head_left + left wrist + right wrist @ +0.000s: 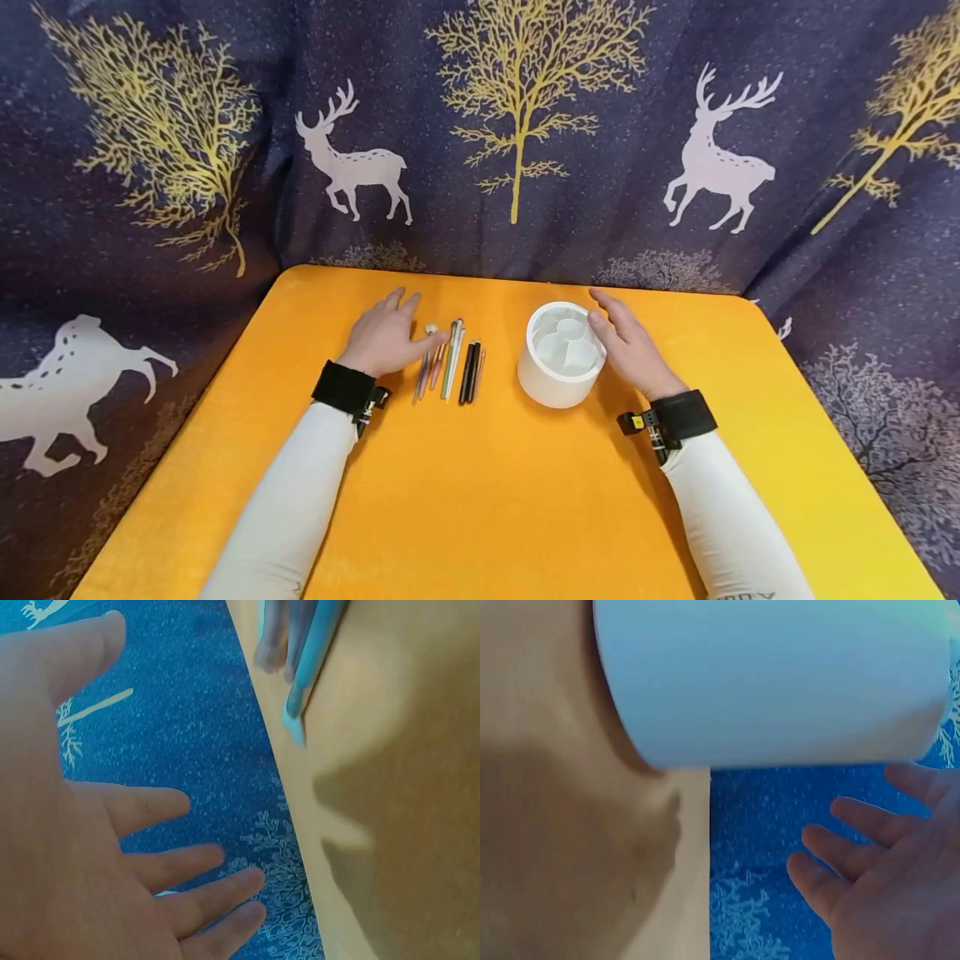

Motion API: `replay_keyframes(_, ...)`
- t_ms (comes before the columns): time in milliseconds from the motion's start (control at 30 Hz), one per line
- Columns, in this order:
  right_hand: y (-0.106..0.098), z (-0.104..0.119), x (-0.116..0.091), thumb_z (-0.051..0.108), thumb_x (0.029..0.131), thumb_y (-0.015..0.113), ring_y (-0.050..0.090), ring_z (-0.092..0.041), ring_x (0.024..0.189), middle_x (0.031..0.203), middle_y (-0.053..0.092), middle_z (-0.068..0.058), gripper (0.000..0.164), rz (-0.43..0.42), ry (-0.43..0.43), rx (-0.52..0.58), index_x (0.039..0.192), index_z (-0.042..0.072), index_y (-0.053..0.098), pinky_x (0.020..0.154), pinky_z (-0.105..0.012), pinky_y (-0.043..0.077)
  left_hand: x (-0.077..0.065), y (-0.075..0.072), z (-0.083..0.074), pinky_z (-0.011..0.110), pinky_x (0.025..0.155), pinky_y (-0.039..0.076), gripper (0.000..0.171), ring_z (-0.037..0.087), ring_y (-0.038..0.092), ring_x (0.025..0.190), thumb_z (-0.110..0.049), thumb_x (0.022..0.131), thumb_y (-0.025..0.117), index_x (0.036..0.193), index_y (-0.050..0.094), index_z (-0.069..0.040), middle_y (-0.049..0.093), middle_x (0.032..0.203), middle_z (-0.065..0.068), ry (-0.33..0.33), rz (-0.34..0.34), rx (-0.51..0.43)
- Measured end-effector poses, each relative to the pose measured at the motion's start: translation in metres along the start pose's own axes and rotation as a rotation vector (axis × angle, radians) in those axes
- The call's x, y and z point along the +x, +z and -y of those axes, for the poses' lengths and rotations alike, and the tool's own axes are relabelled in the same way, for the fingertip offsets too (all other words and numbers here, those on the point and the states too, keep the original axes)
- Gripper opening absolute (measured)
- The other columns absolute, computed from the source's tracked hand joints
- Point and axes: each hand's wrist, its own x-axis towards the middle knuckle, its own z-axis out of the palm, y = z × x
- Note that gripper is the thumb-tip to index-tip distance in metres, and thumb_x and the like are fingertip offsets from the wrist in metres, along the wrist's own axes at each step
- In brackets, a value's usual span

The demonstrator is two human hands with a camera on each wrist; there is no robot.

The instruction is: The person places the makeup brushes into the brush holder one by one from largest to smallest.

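A white round holder [558, 387] with a central ring and several compartments stands upright right of the table's middle; I see nothing inside it. My right hand [633, 350] is at its right side, fingers extended and holding nothing; in the right wrist view the fingers are near the holder's wall [772, 682], and I cannot tell whether they touch. Left of the holder lies a row of slim makeup brushes [453, 358] and two black sticks [469, 373]. My left hand [386, 333] hovers at the row's left end, fingers spread and thumb toward the brushes, gripping nothing.
The table [480, 500] is covered in orange-yellow. A dark curtain [465, 242] printed with white deer and golden trees hangs behind its far edge and along both sides. Each wrist wears a black band [343, 387] with a small camera.
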Motion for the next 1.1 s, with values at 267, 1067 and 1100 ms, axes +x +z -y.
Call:
replay_keyframes(267, 0.011, 0.008, 0.001, 0.050, 0.105, 0.039, 0.034, -0.021, 0.139, 0.154, 0.036, -0.006, 0.059, 0.009, -0.030, 0.103, 0.155, 0.019, 0.029, 0.110, -0.049, 0.028, 0.002, 0.008, -0.004, 0.054, 0.101, 0.038, 0.090, 0.041, 0.039, 0.131, -0.076, 0.091, 0.042, 0.152, 0.034, -0.011, 0.035, 0.150, 0.023, -0.009, 0.025, 0.001)
replay_keyframes(1067, 0.025, 0.012, -0.003, 0.059, 0.100, 0.044, 0.042, -0.020, 0.130, 0.143, 0.049, 0.000, 0.056, -0.052, 0.096, 0.228, 0.145, 0.027, 0.046, 0.105, -0.050, 0.034, 0.001, 0.015, -0.008, 0.034, 0.045, 0.031, 0.051, 0.021, 0.045, 0.048, -0.060, 0.098, 0.049, 0.070, 0.055, -0.017, 0.045, 0.057, 0.003, -0.065, 0.120, -0.073)
replay_keyframes(1100, 0.025, 0.012, -0.003, 0.060, 0.100, 0.044, 0.042, -0.019, 0.130, 0.143, 0.049, 0.000, 0.056, -0.052, 0.101, 0.228, 0.145, 0.027, 0.046, 0.104, -0.050, 0.035, 0.001, 0.015, -0.008, 0.034, 0.046, 0.031, 0.049, 0.021, 0.046, 0.048, -0.058, 0.098, 0.050, 0.071, 0.056, -0.017, 0.045, 0.057, 0.003, -0.066, 0.127, -0.074)
